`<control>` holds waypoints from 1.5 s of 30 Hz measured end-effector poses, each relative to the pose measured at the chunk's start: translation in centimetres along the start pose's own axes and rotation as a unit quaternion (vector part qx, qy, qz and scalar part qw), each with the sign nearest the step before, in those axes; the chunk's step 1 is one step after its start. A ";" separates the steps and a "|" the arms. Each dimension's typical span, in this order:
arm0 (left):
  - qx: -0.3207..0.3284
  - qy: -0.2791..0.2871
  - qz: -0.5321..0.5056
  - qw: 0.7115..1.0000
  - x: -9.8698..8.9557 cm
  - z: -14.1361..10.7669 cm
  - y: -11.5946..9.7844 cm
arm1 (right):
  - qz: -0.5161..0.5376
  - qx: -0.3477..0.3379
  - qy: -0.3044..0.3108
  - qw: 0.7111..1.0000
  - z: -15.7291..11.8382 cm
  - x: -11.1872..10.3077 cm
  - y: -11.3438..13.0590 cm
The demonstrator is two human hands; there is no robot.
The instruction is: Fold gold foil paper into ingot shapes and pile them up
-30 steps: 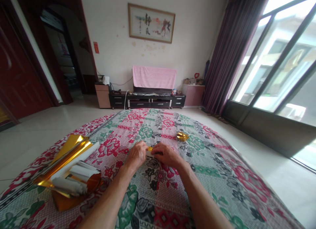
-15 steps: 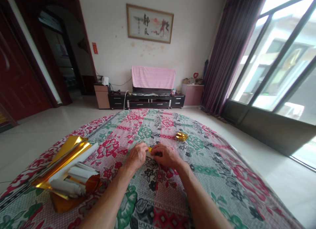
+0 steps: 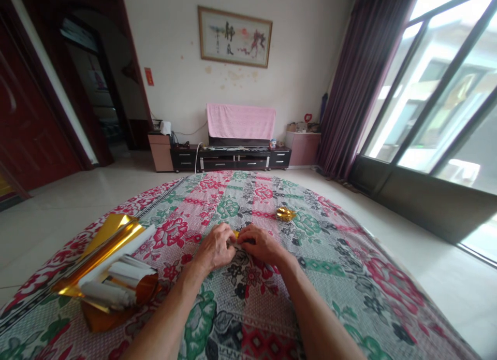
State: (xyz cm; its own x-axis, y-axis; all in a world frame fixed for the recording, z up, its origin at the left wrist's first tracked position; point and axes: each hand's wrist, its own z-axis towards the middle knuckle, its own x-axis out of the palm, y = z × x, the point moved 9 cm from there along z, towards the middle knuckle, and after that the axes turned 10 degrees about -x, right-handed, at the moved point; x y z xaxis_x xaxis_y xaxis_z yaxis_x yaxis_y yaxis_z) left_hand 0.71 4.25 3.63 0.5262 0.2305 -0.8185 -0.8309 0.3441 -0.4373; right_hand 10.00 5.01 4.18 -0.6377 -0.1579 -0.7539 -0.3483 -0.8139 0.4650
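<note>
Both hands are close together over the middle of a round table with a flowered cloth (image 3: 229, 194). Between their fingertips a small bit of gold foil (image 3: 236, 234) shows. My left hand (image 3: 218, 246) is closed on one side of it, thumb and fingers pinched. From the other side my right hand (image 3: 258, 242) pinches it with curled fingers. Most of the piece is hidden by the fingers. Beyond my right hand lies a crumpled gold foil piece (image 3: 286, 214).
At the left of the table lie gold foil sheets (image 3: 112, 235) and rolled white-backed pieces (image 3: 106, 295). Past the table stand a low black cabinet (image 3: 244, 164) and a pink cloth (image 3: 240, 120) over a screen. Purple curtains (image 3: 349, 90) hang at the right.
The fingers of my left hand have shifted slightly to the right and curled closer around the foil. My right hand has barely moved.
</note>
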 end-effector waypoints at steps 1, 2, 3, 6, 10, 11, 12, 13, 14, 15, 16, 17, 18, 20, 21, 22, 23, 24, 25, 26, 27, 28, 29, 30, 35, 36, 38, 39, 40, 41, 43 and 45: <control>-0.002 0.001 0.000 1.000 0.0 0.0 0.0 | 0.004 0.008 0.007 1.000 0.0 0.0 -0.1; -0.003 -0.001 -0.001 1.000 0.0 0.0 0.1 | 0.008 0.014 0.015 1.000 -0.1 0.1 -0.1; -0.001 -0.002 -0.001 1.000 0.0 0.0 0.1 | 0.010 0.019 0.021 1.000 -0.1 0.1 -0.2; 0.014 -0.001 -0.002 1.000 0.1 0.0 0.1 | 0.006 0.023 0.022 0.999 -0.2 0.0 -0.3; 0.024 0.001 -0.005 1.000 0.0 0.0 0.2 | -0.007 0.020 -0.002 1.000 0.0 -0.2 -0.1; 0.023 0.002 -0.005 1.000 0.0 0.0 0.2 | -0.009 0.020 -0.012 1.000 0.0 -0.2 -0.1; 0.021 0.005 -0.006 1.000 0.0 0.0 0.1 | -0.010 0.019 -0.021 1.000 0.0 -0.3 -0.1; 0.018 0.007 -0.006 1.000 -0.1 -0.1 0.1 | -0.010 0.019 -0.029 0.999 0.0 -0.4 -0.1; 0.014 0.009 -0.004 1.000 -0.1 -0.1 0.0 | -0.008 0.019 -0.034 0.999 0.0 -0.4 -0.1; 0.011 0.009 -0.002 1.000 -0.1 -0.1 -0.1 | -0.006 0.019 -0.036 0.999 0.0 -0.4 -0.1; 0.009 0.010 0.003 1.000 -0.1 -0.1 -0.3 | -0.003 0.018 -0.036 0.999 0.0 -0.4 -0.1; 0.008 0.009 0.010 1.000 -0.1 -0.1 -0.5 | -0.001 0.019 -0.034 0.999 -0.1 -0.3 -0.2; 0.008 0.009 0.018 1.000 -0.1 -0.1 -0.6 | -0.002 0.023 -0.034 0.999 -0.1 -0.4 -0.4; 0.009 0.010 0.032 0.999 -0.1 -0.1 -0.8 | -0.004 0.035 -0.039 0.999 -0.3 -0.5 -0.7; 0.010 0.012 0.036 0.999 0.0 -0.1 -0.9 | -0.004 0.037 -0.046 0.998 -0.4 -0.7 -0.8; 0.011 0.014 0.038 0.999 0.0 -0.1 -0.9 | -0.002 0.035 -0.053 0.998 -0.4 -0.8 -0.9; 0.012 0.014 0.038 0.999 0.0 -0.1 -0.9 | 0.002 0.029 -0.060 0.998 -0.5 -0.8 -0.9; 0.012 0.014 0.038 0.999 0.0 -0.1 -0.9 | 0.005 0.021 -0.064 0.998 -0.5 -0.9 -0.8; 0.013 0.014 0.037 0.999 -0.1 -0.1 -0.9 | 0.007 0.015 -0.065 0.998 -0.4 -0.8 -0.8; 0.012 0.013 0.037 0.999 -0.1 -0.1 -0.9 | 0.007 0.012 -0.064 0.998 -0.4 -0.8 -0.8; 0.012 0.012 0.036 0.999 -0.1 -0.1 -0.9 | 0.004 0.011 -0.062 0.998 -0.4 -0.7 -0.9; 0.011 0.010 0.037 0.999 0.0 -0.1 -0.8 | 0.000 0.011 -0.060 0.998 -0.4 -0.6 -0.9; 0.009 0.008 0.038 0.999 0.0 0.0 -0.8 | -0.005 0.011 -0.059 0.998 -0.4 -0.6 -0.9; 0.004 0.004 0.039 0.999 0.1 0.0 -0.7 | -0.008 0.011 -0.057 0.998 -0.4 -0.6 -0.9; -0.018 -0.027 0.045 0.998 0.2 0.2 -0.4 | -0.011 0.014 -0.055 0.998 -0.3 -0.6 -0.9; -0.022 -0.031 0.045 0.998 0.2 0.2 -0.3 | -0.009 0.014 -0.056 0.998 -0.3 -0.6 -0.9; -0.032 -0.037 0.043 0.998 0.2 0.2 -0.2 | -0.007 0.015 -0.058 0.998 -0.3 -0.6 -1.0; -0.036 -0.039 0.040 0.998 0.2 0.3 -0.2 | -0.008 0.017 -0.060 0.998 -0.3 -0.6 -1.1; -0.041 -0.042 0.038 0.998 0.2 0.3 -0.1 | -0.009 0.019 -0.061 0.998 -0.3 -0.7 -1.1; -0.044 -0.045 0.036 0.997 0.2 0.4 0.0 | -0.010 0.021 -0.062 0.998 -0.3 -0.7 -1.1; -0.050 -0.048 0.033 0.997 0.3 0.4 0.2 | -0.015 0.026 -0.064 0.998 -0.3 -0.7 -1.1; -0.056 -0.051 0.033 0.997 0.4 0.5 0.4 | -0.022 0.033 -0.070 0.997 -0.3 -0.7 -1.1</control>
State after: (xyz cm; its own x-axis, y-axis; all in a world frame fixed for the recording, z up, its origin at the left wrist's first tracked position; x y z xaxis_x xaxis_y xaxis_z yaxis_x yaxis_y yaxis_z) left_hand 0.70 4.94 3.35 0.4814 0.3422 -0.8070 -0.8759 0.2231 -0.4278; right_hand 11.05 5.81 4.10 -0.7092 -0.0390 -0.7039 -0.4199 -0.7787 0.4662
